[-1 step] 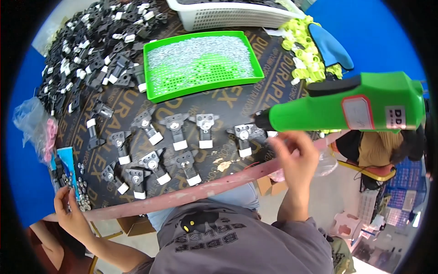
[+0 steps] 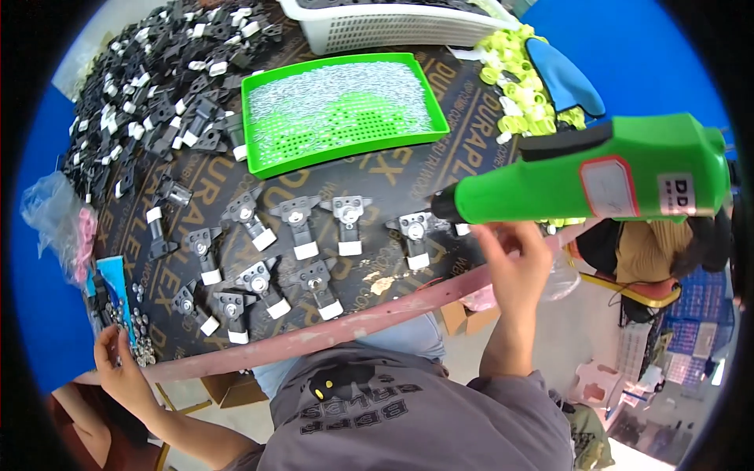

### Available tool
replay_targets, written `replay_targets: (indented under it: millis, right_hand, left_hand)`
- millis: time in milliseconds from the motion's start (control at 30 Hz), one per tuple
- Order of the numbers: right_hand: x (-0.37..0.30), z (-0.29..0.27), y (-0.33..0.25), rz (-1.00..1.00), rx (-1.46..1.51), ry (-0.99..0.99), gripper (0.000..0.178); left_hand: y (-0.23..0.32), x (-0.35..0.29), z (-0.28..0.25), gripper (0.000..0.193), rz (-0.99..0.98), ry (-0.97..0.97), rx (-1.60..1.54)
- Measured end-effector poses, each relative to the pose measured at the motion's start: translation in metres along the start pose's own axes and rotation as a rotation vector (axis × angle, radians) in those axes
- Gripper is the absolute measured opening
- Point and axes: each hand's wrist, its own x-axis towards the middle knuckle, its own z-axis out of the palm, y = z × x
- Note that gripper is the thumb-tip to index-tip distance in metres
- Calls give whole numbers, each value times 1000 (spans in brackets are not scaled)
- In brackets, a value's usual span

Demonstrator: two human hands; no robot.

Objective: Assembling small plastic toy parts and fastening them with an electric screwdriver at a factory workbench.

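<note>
While left fingers (image 2: 104, 347) curl near metal parts (image 2: 144, 347), right fingers (image 2: 536, 250) bent, near screwdriver (image 2: 526, 192)

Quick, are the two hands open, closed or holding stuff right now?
Left hand: fingers curled near small metal parts; can't tell if holding one.
Right hand: fingers bent, seen below the green power tool; can't tell if holding anything.

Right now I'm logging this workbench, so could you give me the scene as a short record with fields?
Left hand: by small round metal parts and a blue packet
Right hand: just below a green power tool; contact unclear
Tray: green tray with many small silvery pieces
Foreground: black parts with white ends, spread out between tray and pink table edge
Back left: heap of black and white parts
Back right: yellow-green pieces
Back: white perforated basket
</note>
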Motion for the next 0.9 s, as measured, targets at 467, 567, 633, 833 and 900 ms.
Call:
replay_targets:
  millis: [467, 567, 633, 833, 900]
  right_hand:
    - [29, 20, 47, 26, 93, -108, 22]
    - [29, 22, 54, 35, 64, -93, 19]
    - [28, 23, 51, 20, 61, -79, 18]
    - [15, 38, 49, -186, 124, 59, 17]
    - [14, 33, 55, -288, -68, 63, 17]
  left_hand:
    - [-43, 5, 4, 21, -70, -108, 110]
    - [-29, 9, 15, 19, 14, -75, 62]
    - [-20, 7, 14, 19, 28, -60, 68]
    - [9, 2, -6, 12, 156, 25, 19]
    - [18, 12, 13, 12, 214, 1, -54]
